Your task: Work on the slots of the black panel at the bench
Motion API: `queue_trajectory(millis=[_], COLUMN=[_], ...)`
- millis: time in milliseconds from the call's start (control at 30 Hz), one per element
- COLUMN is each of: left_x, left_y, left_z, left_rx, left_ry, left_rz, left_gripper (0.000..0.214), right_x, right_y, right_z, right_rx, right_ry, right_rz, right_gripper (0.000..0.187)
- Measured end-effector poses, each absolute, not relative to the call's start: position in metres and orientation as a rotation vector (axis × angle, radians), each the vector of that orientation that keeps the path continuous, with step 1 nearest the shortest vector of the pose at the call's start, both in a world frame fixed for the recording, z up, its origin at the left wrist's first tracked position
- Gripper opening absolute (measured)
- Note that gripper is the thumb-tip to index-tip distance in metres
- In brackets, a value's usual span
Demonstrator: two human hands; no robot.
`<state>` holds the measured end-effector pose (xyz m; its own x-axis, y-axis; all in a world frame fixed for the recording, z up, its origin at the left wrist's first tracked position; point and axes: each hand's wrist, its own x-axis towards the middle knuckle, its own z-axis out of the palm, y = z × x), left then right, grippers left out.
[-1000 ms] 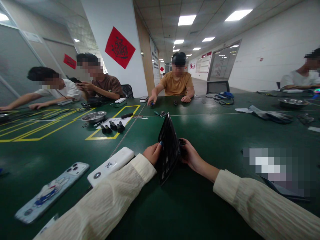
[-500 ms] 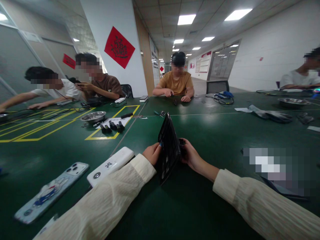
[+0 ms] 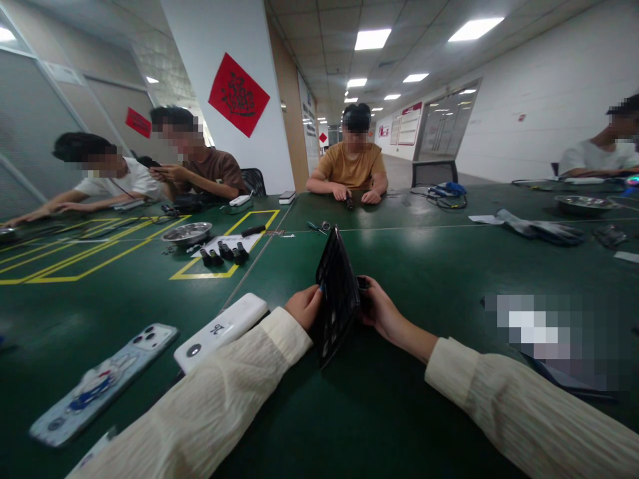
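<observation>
In the head view, a thin black panel (image 3: 337, 306) stands on edge at the centre of the frame, its broad gridded face turned toward the left. Whether its lowest corner touches the green surface (image 3: 429, 266) is hard to tell. The left hand (image 3: 303, 307), left of centre, is closed at the panel, thumb against the gridded face; its other fingers are mostly hidden. The right hand (image 3: 379, 309), just right of centre, is curled with thumb and fingers pinching a small dark piece (image 3: 363, 284) at the panel's right side; whether that piece is joined to the panel cannot be told.

For a good hold, the two hands should share the load, the left thumb pressing flat rather than digging into the grid, the right pinch firm but light so the thin panel does not bend. Wrists level and slow turns would suit it best, since a tall, narrow thing likely tips easily.

A white device (image 3: 222, 332) lies close by the left sleeve (image 3: 239, 372), with a phone (image 3: 102, 386) at lower left, so leftward swings want care.
</observation>
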<state>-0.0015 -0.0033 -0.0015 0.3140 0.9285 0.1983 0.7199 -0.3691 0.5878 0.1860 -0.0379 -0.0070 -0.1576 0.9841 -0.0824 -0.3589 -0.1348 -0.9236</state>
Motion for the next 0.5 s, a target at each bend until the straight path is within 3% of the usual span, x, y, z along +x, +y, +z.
queue_trajectory(millis=[500], left_x=[-0.0015], left_y=[-0.0028], left_z=[-0.0032], left_rx=[2.167], left_ry=[1.433], left_rz=[0.74], left_gripper=[0.05], right_x=[0.1851], right_y=[-0.0382], right_z=[-0.0045], right_rx=[-0.953], right_ry=[-0.945], right_rz=[1.538], right_gripper=[0.035])
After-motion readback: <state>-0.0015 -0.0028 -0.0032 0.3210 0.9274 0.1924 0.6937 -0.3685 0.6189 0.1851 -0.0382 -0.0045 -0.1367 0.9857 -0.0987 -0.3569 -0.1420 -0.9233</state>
